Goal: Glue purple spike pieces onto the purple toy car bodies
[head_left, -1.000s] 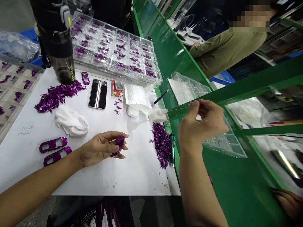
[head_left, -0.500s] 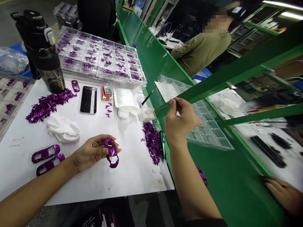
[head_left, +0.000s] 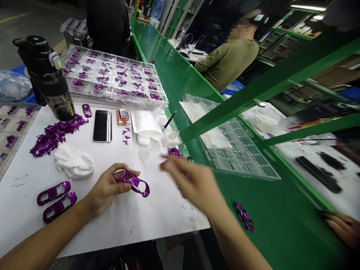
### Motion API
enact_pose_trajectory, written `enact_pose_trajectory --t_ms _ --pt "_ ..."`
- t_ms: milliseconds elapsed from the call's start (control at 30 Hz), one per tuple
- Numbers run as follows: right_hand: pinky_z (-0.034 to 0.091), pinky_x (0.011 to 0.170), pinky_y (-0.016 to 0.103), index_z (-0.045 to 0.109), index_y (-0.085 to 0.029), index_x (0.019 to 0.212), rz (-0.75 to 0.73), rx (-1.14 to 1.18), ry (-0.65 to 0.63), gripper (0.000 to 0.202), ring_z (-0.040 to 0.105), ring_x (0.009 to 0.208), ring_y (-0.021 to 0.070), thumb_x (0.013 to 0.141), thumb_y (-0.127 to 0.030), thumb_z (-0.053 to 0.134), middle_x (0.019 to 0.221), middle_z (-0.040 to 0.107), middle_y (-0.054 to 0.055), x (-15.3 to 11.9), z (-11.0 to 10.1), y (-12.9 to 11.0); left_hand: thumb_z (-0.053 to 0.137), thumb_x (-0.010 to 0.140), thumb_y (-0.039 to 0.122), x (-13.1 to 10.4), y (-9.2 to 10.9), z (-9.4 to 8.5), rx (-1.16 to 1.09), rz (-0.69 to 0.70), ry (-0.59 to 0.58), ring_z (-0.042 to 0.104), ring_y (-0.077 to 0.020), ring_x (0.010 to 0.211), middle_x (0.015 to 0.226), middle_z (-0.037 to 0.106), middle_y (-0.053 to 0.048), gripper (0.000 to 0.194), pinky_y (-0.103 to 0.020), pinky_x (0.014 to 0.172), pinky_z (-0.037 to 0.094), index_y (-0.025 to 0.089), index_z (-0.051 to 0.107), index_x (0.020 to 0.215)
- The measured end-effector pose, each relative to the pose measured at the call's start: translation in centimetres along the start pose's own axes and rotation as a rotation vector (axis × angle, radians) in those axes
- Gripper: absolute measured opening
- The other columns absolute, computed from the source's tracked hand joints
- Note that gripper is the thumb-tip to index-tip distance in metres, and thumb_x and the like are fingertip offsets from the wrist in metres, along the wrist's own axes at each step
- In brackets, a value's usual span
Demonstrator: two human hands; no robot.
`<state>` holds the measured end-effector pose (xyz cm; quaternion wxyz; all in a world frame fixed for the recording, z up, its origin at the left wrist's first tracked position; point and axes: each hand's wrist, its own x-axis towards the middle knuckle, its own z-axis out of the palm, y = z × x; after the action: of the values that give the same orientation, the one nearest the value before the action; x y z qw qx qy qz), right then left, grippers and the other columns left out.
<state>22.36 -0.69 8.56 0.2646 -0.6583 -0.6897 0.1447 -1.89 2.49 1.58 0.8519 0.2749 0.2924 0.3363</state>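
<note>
My left hand [head_left: 108, 187] pinches a purple toy car body [head_left: 135, 183] between thumb and fingers, above the white tabletop. The shell has open window holes, and its far end points right. To the right of it my right hand [head_left: 188, 180] is smeared by motion, over a pile of small purple parts [head_left: 174, 151] that it mostly hides. Whether its fingers hold anything cannot be made out. Two more purple car bodies [head_left: 59, 207] lie side by side left of my left wrist. A crumpled white cloth [head_left: 73, 161] rests behind them.
A large pile of purple pieces [head_left: 53, 137] lies by a black bottle [head_left: 52, 82]. A phone [head_left: 102, 126], a small box [head_left: 123, 117] and a white pouch [head_left: 146, 125] stand mid-table. Behind are compartment trays [head_left: 118, 98]. One car body [head_left: 244, 216] sits on the green surface; co-workers are nearby.
My right hand has moved left and down from beside the small container, where it pinched something thin, toward the car body. My left hand has turned the car body so its lower end swings right.
</note>
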Motion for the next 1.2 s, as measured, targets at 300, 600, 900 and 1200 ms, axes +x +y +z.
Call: enact_pose_trajectory --t_ms 300,600,900,1200 --pt "0.054 0.069 0.026 0.075 -0.022 0.110 0.264 0.195 -0.191 0.034 0.072 0.077 0.0173 0.092 -0.051 0.072 0.089 0.078 0.003 -9.9 -1.7 -0.8 0.092 0.069 0.055 -2.0 -3.3 0.4 0.230 -0.003 -0.174 0.043 -0.0399 0.150 0.155 0.058 -0.012 0.081 -0.049 0.114 0.045 0.036 0.061 0.142" --pt "0.053 0.063 0.045 0.056 -0.027 0.057 1.014 -0.351 0.355 0.057 0.068 0.065 0.0347 0.082 -0.078 0.054 0.051 0.059 0.010 -16.8 -9.9 15.4 0.079 0.085 0.052 -1.8 -3.6 1.0 0.340 -0.048 -0.041 0.068 -0.0357 0.114 0.138 0.067 -0.016 0.063 -0.041 0.084 0.059 0.027 0.063 0.140" --pt "0.059 0.081 0.043 0.069 -0.018 0.105 0.758 -0.210 0.502 0.055 0.073 0.083 0.0276 0.087 -0.067 0.053 0.097 0.077 0.015 -16.9 -2.6 7.9 0.074 0.088 0.056 -2.7 -3.4 2.0 0.489 -0.028 -0.034 0.071 -0.0278 0.099 0.117 0.075 -0.013 0.047 -0.039 0.087 0.059 0.023 0.076 0.121" --pt "0.062 0.072 0.036 0.062 -0.021 0.125 0.152 0.157 0.124 0.037 0.072 0.091 0.0248 0.090 -0.027 0.072 0.112 0.071 0.011 -8.7 11.2 -5.8 0.087 0.081 0.045 -1.9 -2.3 1.8 0.311 -0.121 0.124 0.070 -0.0169 0.078 0.080 0.072 -0.001 0.070 -0.029 0.079 0.059 0.019 0.062 0.141"
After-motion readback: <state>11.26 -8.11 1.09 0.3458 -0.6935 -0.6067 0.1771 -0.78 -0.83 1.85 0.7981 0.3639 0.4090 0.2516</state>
